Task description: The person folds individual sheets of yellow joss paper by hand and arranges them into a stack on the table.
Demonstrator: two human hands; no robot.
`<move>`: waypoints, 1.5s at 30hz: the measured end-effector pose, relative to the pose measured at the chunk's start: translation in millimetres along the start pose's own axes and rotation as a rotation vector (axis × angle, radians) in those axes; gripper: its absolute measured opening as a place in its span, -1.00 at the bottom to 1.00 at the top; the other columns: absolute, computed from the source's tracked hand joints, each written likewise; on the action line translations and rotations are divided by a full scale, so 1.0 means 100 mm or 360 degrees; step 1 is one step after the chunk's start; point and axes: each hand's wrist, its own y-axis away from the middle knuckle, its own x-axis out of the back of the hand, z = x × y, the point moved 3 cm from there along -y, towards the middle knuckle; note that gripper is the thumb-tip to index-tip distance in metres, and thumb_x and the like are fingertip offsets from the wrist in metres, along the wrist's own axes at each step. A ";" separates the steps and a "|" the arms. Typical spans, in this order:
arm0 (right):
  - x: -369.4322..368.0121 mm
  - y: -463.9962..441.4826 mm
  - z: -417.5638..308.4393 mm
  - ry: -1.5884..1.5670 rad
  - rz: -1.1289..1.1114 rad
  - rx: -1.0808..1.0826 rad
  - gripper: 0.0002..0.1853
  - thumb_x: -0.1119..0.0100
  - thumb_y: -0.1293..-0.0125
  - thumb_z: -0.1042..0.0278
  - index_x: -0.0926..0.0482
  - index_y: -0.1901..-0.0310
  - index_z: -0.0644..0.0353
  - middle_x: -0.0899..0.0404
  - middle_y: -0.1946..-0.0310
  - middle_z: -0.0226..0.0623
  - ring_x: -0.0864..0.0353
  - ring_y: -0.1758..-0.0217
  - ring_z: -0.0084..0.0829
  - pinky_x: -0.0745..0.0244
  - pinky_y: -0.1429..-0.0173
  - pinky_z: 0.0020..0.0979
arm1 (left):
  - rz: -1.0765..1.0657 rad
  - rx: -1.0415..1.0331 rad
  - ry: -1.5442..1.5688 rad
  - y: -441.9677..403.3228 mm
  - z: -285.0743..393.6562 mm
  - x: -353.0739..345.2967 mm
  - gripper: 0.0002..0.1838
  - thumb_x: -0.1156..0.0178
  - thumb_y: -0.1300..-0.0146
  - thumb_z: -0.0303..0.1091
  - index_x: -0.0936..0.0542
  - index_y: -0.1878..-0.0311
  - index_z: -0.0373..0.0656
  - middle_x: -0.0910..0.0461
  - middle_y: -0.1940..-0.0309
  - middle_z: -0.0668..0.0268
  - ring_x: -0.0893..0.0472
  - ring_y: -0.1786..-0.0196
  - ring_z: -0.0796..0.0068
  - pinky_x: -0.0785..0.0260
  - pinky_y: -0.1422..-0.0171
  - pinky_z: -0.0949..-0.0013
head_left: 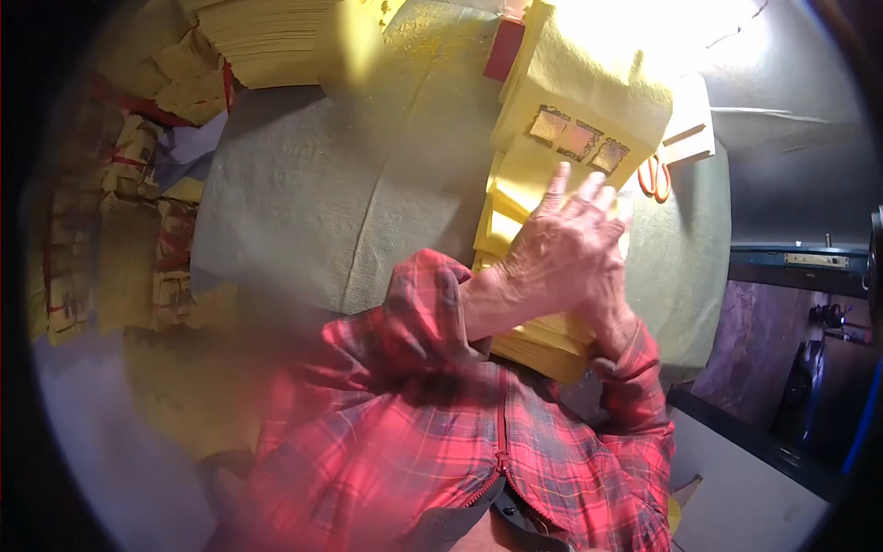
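Yellow paper sheets or envelopes lie in a long stack, with three small framed pictures printed on the top one. My left hand rests on the stack just below the pictures, fingers stretched out and apart, holding nothing visible. Beside and partly beneath it is my right hand, coming in from the right over the stack. The fingers of my right hand are mostly hidden by my left hand. Orange-handled scissors lie to the right of the stack.
A grey-green covered table extends on both sides. Another thick yellow paper stack is at the upper left. Bundles with red bands stand at the far left. A strong light glares at the top. Dark equipment is at the right.
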 end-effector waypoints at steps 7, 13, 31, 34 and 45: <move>-0.13 0.68 0.03 -0.0077 0.0010 -0.0279 -0.41 -0.28 -0.54 0.22 -0.51 -0.53 0.24 -0.43 -0.57 0.13 -0.40 -0.63 0.18 -0.26 -0.66 0.17 | -0.0270 0.0363 -0.0233 0.74 -0.53 -0.43 -0.28 -0.35 -0.45 0.09 -0.56 -0.47 -0.23 -0.52 -0.51 -0.12 -0.40 -0.64 -0.16 0.00 -0.78 -0.36; 0.45 -0.24 0.33 -0.0290 -0.0034 -0.0219 -0.03 -0.57 -0.27 0.46 -0.30 -0.69 0.04 -0.30 -0.64 0.17 -0.34 -0.64 0.24 -0.24 -0.65 0.17 | 0.0035 0.0390 -0.0080 0.79 -0.52 -0.31 -0.27 -0.44 -0.41 -0.05 -0.50 -0.51 -0.24 -0.44 -0.55 -0.18 -0.39 -0.63 -0.23 -0.09 -0.76 -0.32; -0.12 -0.13 0.30 -0.0565 -0.0229 -0.0131 -0.59 -0.38 -0.27 0.37 -0.67 -0.17 0.15 -0.66 0.07 -0.05 -0.72 0.03 0.03 -0.66 -0.08 -0.01 | 0.0547 0.0407 0.0517 0.81 -0.52 -0.01 -0.12 -0.48 -0.26 -0.56 -0.30 -0.63 -0.28 -0.26 -0.67 -0.19 -0.29 -0.70 -0.19 -0.16 -0.77 -0.02; 0.10 -0.60 0.11 -0.0222 -0.0013 -0.0117 -0.20 -0.40 -0.29 0.35 -0.43 -0.60 0.10 -0.27 -0.61 0.29 -0.43 -0.54 0.22 -0.44 -0.53 0.06 | 0.0315 0.0426 0.0352 0.76 -0.57 -0.03 -0.13 -0.45 -0.34 -0.54 -0.25 -0.66 -0.29 -0.21 -0.70 -0.14 -0.29 -0.71 -0.14 -0.14 -0.78 0.00; -0.18 -1.11 0.61 0.0746 0.0946 0.0103 -0.60 -0.33 -0.22 0.30 -0.78 -0.04 0.35 -0.59 -0.37 0.21 -0.58 -0.36 0.15 -0.46 -0.43 0.18 | 0.0220 0.0402 0.0274 0.77 -0.60 -0.11 -0.14 -0.36 -0.48 -0.51 -0.13 -0.73 -0.29 -0.15 -0.74 -0.07 -0.20 -0.77 -0.04 -0.09 -0.81 -0.01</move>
